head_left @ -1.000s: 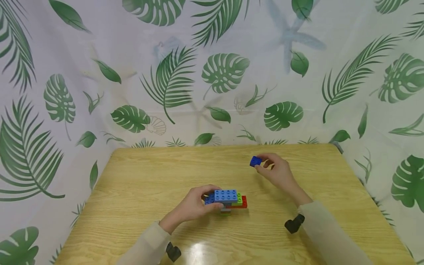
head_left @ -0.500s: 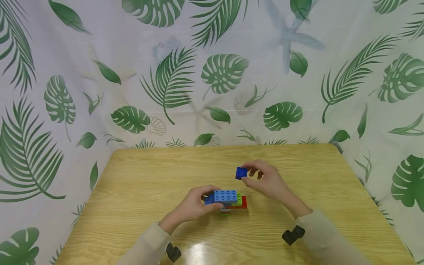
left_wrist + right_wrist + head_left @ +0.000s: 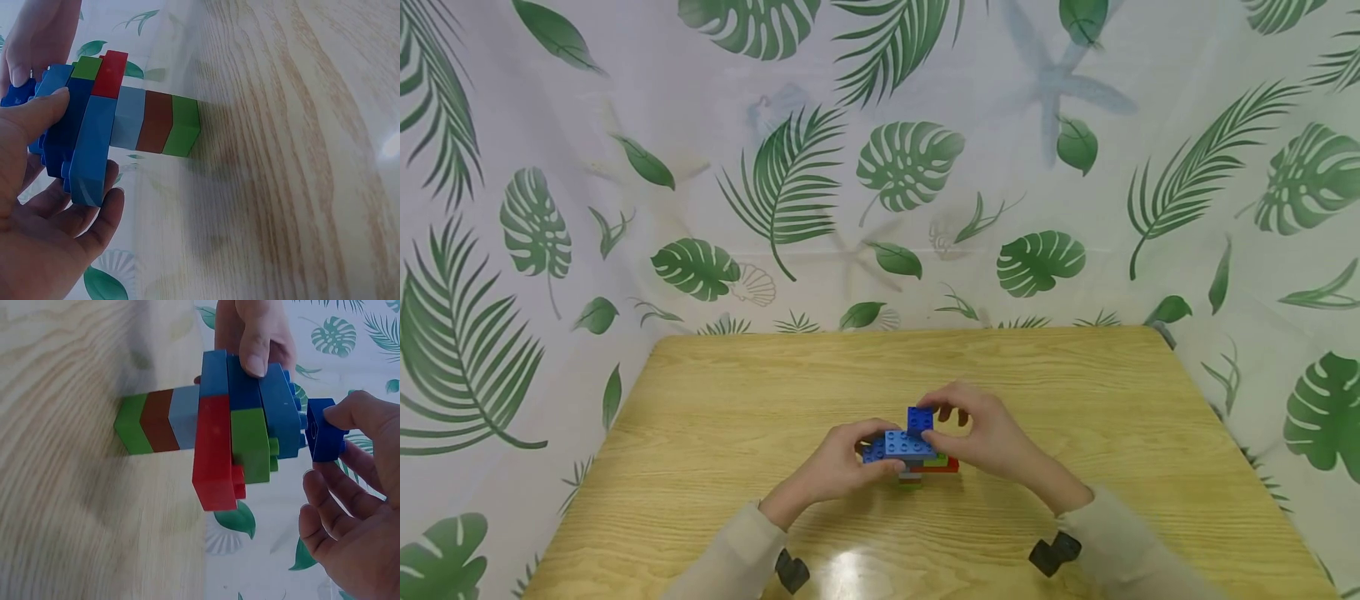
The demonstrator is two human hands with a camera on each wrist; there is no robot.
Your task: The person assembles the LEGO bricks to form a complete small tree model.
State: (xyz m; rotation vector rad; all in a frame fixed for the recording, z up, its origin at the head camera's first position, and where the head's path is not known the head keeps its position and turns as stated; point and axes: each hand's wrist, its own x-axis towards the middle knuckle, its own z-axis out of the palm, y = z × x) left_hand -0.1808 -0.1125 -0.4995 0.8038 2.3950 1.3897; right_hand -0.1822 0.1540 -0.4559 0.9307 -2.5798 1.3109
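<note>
A stack of toy building bricks stands upright on the wooden table. Its narrow column has a green brick (image 3: 132, 424) at the bottom, then brown and light blue ones. Above these, wider layers spread sideways, with a red brick (image 3: 214, 453), a lime green brick (image 3: 250, 445) and a blue eight-stud brick (image 3: 897, 445) on top. My left hand (image 3: 844, 460) grips the upper layers from the left, thumb in front and fingers behind. Between thumb and fingers my right hand (image 3: 981, 427) pinches a small dark blue brick (image 3: 325, 430), held right at the top brick's studs, towards its right end.
The wooden table (image 3: 760, 383) extends around the stack on every side. Behind it hangs a white cloth (image 3: 820, 275) printed with green leaves. Dark wrist cameras sit at both cuffs, one being the right wrist camera (image 3: 1055, 553).
My right hand has brought the small dark blue brick leftward and nearer, from beyond the stack to over its top brick. My left hand and the stack stay in place.
</note>
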